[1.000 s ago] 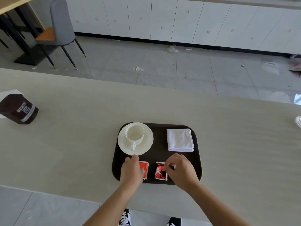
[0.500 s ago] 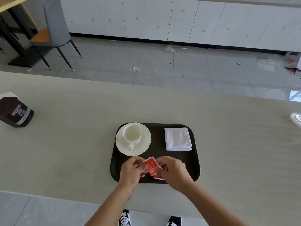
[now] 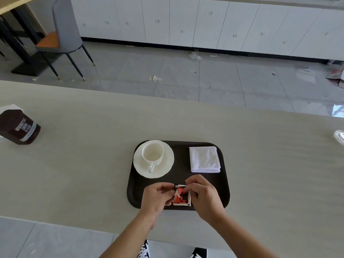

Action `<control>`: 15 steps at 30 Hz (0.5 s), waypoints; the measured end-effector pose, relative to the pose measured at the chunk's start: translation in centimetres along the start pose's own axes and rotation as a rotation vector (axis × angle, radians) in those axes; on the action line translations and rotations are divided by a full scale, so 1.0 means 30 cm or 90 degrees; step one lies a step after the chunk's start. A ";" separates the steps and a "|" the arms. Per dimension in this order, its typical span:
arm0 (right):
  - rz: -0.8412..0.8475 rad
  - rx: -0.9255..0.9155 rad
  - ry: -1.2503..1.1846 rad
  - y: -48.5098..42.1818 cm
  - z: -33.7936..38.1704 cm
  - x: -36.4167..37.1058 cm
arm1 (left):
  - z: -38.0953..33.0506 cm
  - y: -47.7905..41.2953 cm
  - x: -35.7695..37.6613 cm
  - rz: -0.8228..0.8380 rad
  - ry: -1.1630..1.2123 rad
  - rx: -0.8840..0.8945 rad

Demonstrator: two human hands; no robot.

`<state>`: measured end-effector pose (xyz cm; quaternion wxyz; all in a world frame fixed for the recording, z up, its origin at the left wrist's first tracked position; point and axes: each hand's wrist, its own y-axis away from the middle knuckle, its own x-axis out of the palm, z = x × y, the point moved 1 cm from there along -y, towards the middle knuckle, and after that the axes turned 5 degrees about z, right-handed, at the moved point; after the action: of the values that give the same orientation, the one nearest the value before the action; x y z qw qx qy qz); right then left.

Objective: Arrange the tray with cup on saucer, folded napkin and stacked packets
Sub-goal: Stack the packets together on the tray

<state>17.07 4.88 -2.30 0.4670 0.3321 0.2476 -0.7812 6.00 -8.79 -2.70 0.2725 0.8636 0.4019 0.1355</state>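
A dark brown tray (image 3: 178,179) lies on the pale table. A white cup (image 3: 152,154) stands on a white saucer (image 3: 163,169) in the tray's far left corner. A folded white napkin (image 3: 204,159) lies in the far right corner. At the tray's near edge, red packets (image 3: 181,196) sit one on top of another. My left hand (image 3: 156,197) pinches their left edge, and my right hand (image 3: 203,194) pinches their top and right edge. How many packets are in the stack is hidden.
A dark brown cocoa tin (image 3: 19,127) stands at the table's far left. A clear plastic object (image 3: 339,135) sits at the right edge. Beyond the table lie grey floor tiles, a grey chair (image 3: 63,34) and white cabinets (image 3: 204,21).
The two packets lay side by side a second ago. My hands brought them together, and now they lie stacked between my fingers on the tray.
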 end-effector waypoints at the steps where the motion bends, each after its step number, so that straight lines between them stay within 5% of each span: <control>1: -0.006 0.035 -0.025 -0.005 -0.002 0.001 | -0.001 -0.001 0.006 -0.001 0.007 0.002; 8: 0.002 0.048 -0.008 -0.052 0.007 -0.013 | -0.005 -0.010 0.037 -0.036 -0.002 0.017; 15: 0.008 0.096 0.062 -0.037 -0.043 -0.032 | 0.026 -0.020 -0.001 -0.125 -0.406 0.156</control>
<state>16.76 6.82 -2.36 0.4330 0.4053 0.2088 -0.7776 5.96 -8.80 -3.68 0.2905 0.8459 0.3909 -0.2173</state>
